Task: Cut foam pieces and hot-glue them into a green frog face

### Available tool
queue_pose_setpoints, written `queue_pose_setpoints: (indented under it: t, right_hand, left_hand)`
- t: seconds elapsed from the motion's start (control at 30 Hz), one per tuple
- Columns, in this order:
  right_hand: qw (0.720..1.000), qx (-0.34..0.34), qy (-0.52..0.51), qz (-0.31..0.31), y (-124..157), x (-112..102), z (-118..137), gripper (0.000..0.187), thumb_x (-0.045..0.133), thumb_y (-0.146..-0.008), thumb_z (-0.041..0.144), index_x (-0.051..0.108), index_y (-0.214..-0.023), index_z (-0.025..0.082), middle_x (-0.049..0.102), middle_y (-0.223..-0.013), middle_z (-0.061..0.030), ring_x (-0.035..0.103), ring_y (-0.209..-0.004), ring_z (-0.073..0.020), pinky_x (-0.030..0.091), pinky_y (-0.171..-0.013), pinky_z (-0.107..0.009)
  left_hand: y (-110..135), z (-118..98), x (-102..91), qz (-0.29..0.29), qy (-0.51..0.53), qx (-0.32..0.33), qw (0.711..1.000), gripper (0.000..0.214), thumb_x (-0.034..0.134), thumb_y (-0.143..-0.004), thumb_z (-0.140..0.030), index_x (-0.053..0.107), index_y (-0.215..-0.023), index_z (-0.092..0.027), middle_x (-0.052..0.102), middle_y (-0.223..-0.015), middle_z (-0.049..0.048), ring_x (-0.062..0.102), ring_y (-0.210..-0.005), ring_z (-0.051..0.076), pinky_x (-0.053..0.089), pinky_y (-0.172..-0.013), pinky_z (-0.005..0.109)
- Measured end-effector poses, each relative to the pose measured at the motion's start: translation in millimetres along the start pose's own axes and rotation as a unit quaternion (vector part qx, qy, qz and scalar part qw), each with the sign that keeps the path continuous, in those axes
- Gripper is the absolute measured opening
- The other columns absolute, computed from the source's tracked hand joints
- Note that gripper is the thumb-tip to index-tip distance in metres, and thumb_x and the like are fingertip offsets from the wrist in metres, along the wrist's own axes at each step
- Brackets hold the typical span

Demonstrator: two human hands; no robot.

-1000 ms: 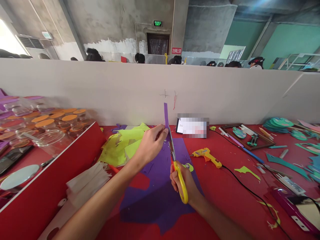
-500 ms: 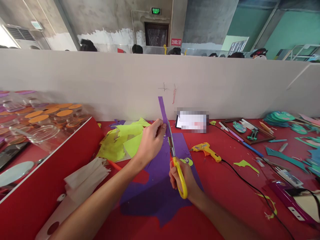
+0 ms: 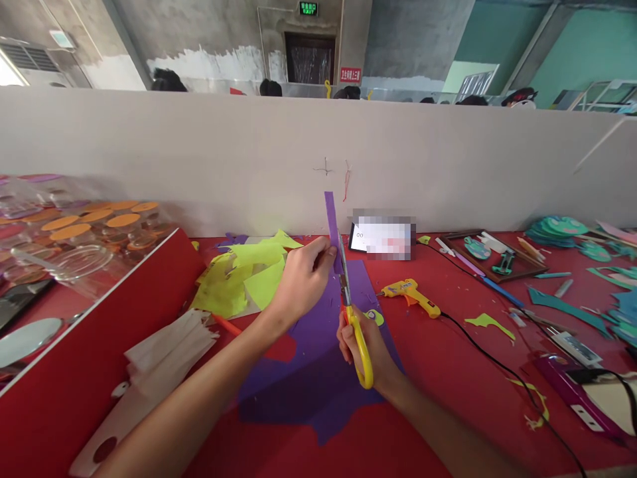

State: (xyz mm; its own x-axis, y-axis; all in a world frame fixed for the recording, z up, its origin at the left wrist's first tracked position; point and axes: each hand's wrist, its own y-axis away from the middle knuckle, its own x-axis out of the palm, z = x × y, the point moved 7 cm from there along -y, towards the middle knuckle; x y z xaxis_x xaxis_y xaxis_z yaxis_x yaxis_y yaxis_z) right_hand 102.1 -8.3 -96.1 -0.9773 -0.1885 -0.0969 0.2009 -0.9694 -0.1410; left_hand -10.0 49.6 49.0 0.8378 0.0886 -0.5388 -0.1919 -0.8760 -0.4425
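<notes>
Between the thumb and fingers of my left hand (image 3: pixel 306 279) is a narrow purple felt strip (image 3: pixel 331 216), which stands upright. My right hand (image 3: pixel 365 345) grips scissors (image 3: pixel 362 352) with yellow and red handles. Their blades point up and away from me and lie along the strip's right edge; whether they cut into it I cannot make out. Under both hands a large purple felt sheet (image 3: pixel 318 385) lies on the red table. A small yellow-green felt cutout (image 3: pixel 374 317) rests just beyond my right hand.
Yellow-green felt pieces (image 3: pixel 223 285) lie left of my hands. A yellow glue gun (image 3: pixel 411 297) with a black cord lies to the right, a phone (image 3: pixel 381 238) leaning behind it. A red divider (image 3: pixel 99 318) separates jars with orange lids (image 3: pixel 72 232). Teal cutouts (image 3: pixel 557 232) are stacked far right.
The purple strip has swung slightly right and stands straighter. Both hands have shifted slightly to the right, and the blades remain beside the strip.
</notes>
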Motion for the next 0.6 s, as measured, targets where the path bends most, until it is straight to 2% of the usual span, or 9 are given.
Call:
queue_pose_setpoints:
  t: [0.2,0.37,0.6]
  right_hand:
    - [1.0,0.017,-0.025,0.0,0.6,0.7,-0.3,0.051,0.048,-0.087,0.074,0.041,-0.084,0.024,0.04,-0.055,0.0091,0.036,-0.039,-0.0077,0.03,-0.037,-0.021]
    - [1.0,0.01,-0.014,0.008,1.6,1.5,0.6,0.049,0.048,-0.089,0.071,0.041,-0.081,0.024,0.04,-0.054,0.009,0.037,-0.038,-0.0072,0.029,-0.037,-0.021]
    - [0.999,0.03,-0.024,0.0,3.2,0.9,2.2,0.044,0.051,-0.089,0.066,0.042,-0.081,0.024,0.04,-0.049,0.0096,0.038,-0.035,-0.0079,0.03,-0.036,-0.021]
  left_hand:
    - [-5.7,1.7,-6.1,0.045,-0.013,-0.017,0.999,0.032,0.044,-0.095,-0.029,0.036,-0.066,-0.019,0.037,-0.058,-0.0037,0.032,-0.055,0.011,0.024,-0.055,0.028]
    - [-5.4,1.6,-10.6,0.009,-0.012,-0.009,1.0,0.029,0.044,-0.095,-0.026,0.034,-0.068,-0.02,0.036,-0.06,-0.0038,0.03,-0.056,0.011,0.025,-0.055,0.027]
    - [-2.4,-1.1,-10.1,0.0,-0.004,-0.005,1.0,0.03,0.043,-0.096,-0.025,0.032,-0.068,-0.02,0.036,-0.062,-0.0036,0.03,-0.058,0.011,0.026,-0.056,0.028]
